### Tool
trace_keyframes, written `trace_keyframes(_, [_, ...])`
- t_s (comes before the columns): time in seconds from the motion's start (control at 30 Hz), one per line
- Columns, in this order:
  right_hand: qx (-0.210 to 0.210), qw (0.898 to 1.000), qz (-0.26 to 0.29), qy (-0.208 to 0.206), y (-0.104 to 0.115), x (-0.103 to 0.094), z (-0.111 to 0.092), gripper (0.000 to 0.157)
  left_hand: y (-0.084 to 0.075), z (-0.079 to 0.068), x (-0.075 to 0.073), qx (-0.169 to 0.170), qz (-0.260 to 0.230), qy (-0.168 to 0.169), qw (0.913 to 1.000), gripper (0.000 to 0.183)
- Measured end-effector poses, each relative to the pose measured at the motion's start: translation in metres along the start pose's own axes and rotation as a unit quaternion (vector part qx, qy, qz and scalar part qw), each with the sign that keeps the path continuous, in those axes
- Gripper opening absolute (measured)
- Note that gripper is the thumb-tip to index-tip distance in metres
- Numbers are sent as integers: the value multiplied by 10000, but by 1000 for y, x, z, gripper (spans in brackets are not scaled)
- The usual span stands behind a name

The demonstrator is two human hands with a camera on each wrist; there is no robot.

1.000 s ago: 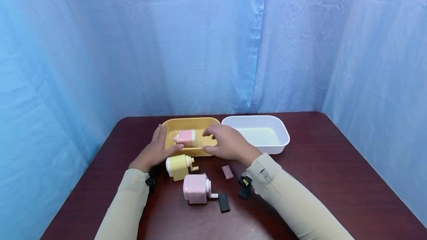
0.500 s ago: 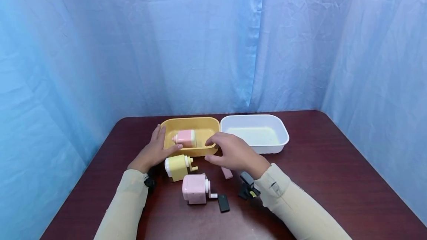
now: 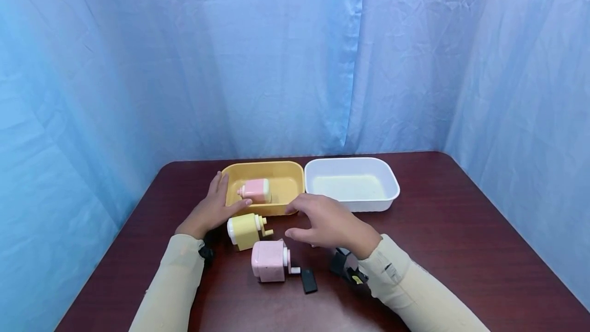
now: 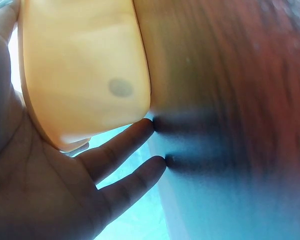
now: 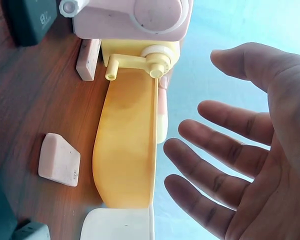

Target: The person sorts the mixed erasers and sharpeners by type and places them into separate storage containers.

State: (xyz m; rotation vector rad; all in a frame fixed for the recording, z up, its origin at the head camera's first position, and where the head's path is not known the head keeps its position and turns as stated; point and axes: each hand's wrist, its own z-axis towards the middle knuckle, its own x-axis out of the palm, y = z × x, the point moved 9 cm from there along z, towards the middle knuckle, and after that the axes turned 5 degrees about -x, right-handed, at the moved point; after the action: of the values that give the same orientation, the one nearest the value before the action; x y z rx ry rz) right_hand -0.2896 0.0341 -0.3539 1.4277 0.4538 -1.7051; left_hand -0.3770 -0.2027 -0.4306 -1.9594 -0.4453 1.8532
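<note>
My left hand [image 3: 207,214] rests at the left end of the yellow bin [image 3: 276,210], thumb over the front rim and fingers nearly straight along its outer side. Lying in that bin is a pink-and-white pencil sharpener [image 3: 256,190]. My right hand [image 3: 329,222] hovers in front of the bin's right end, fingers spread and holding nothing. A yellow crank pencil sharpener [image 3: 244,232] stands before the bin, and a pink crank pencil sharpener [image 3: 269,261] stands nearer to me. Below my right hand, a pink eraser [image 5: 59,160] lies on the table, mostly hidden in the head view.
A white bin [image 3: 359,206] sits right beside the yellow one. One black eraser [image 3: 309,281] lies by the pink sharpener's crank. Another pink eraser [image 5: 88,60] shows behind the pink sharpener, and a grey block [image 5: 32,233] is at the right wrist view's lower edge.
My right hand has drawn back from over the yellow bin, moving toward me and slightly right, and now covers the pink eraser in the head view. My left hand has stayed put.
</note>
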Motion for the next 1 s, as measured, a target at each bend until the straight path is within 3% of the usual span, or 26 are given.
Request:
trace_keyframes(0.37, [-578,9982,97,115,21,8,-2,45,2,1,-2,-7,33,-19,10000,117])
trace_keyframes(0.6, [-655,9971,235,314,30,18,-3,46,4,2,0,-24,77,-55,10000,118])
trace_keyframes(1.0, [-767,9956,83,531,40,32,-5,62,3,3,-1,-16,42,-73,10000,119])
